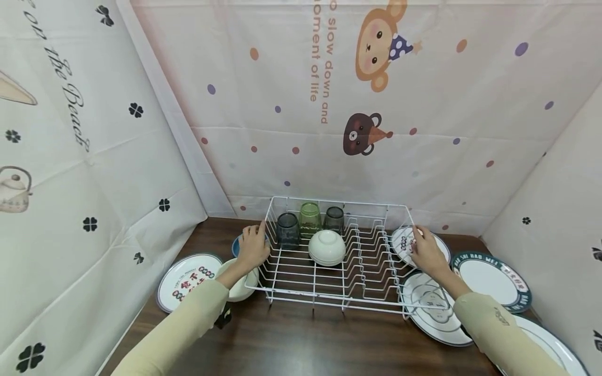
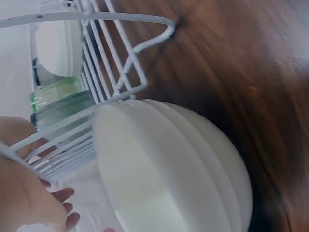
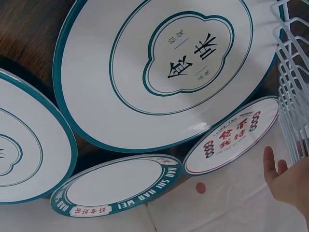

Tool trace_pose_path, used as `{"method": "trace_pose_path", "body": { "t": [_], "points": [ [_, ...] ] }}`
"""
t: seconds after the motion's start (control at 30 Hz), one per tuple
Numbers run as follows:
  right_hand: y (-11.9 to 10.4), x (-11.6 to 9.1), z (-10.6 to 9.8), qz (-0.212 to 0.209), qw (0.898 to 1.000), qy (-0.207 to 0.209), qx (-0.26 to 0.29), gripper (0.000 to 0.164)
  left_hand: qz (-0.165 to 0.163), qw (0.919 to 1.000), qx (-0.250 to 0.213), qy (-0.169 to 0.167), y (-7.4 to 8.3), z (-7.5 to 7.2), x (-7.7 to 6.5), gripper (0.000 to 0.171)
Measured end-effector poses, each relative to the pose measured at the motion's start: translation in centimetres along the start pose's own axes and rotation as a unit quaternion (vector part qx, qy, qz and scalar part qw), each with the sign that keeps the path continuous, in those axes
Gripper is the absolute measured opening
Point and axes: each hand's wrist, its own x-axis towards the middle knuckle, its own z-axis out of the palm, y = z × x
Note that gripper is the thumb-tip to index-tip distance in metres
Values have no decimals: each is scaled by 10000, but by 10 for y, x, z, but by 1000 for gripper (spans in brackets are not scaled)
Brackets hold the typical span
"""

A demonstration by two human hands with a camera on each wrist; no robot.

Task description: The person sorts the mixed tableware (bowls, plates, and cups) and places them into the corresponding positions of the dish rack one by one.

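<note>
A white wire dish rack [image 1: 305,297] stands on the dark wooden table. At its left side, my left hand [image 1: 254,248] holds the top rim; the left wrist view shows a rack wire passing between thumb and fingers. My right hand [image 1: 428,253] holds the opposite rim, its fingers over the wire. Inside the rack, a white bowl [image 1: 327,247] is upside down in front of a green glass [image 1: 310,219] and two dark glasses, one a grey glass [image 1: 288,230] near my left hand. Stacked white bowls [image 2: 207,159] stand just outside the rack, below my left hand.
Left of the rack lie a white plate with red print [image 1: 188,279] and a blue dish [image 1: 236,246]. Several plates crowd the right side, including a green-rimmed plate [image 1: 491,279] and a large teal-rimmed plate [image 3: 96,96]. Printed cloth walls [image 1: 282,156] enclose the back and sides.
</note>
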Motion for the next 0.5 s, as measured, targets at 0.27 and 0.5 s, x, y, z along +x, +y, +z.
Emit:
{"method": "trace_pose_path", "body": {
  "t": [0.27, 0.5],
  "points": [
    [-6, 3, 1, 136, 9998, -159, -18, 63, -285, 9969, -48, -734, -38, -42, 21, 56],
    [-3, -1, -3, 342, 9992, -191, -5, 61, -856, 9703, 279, -2247, -53, -52, 24, 69]
  ]
}}
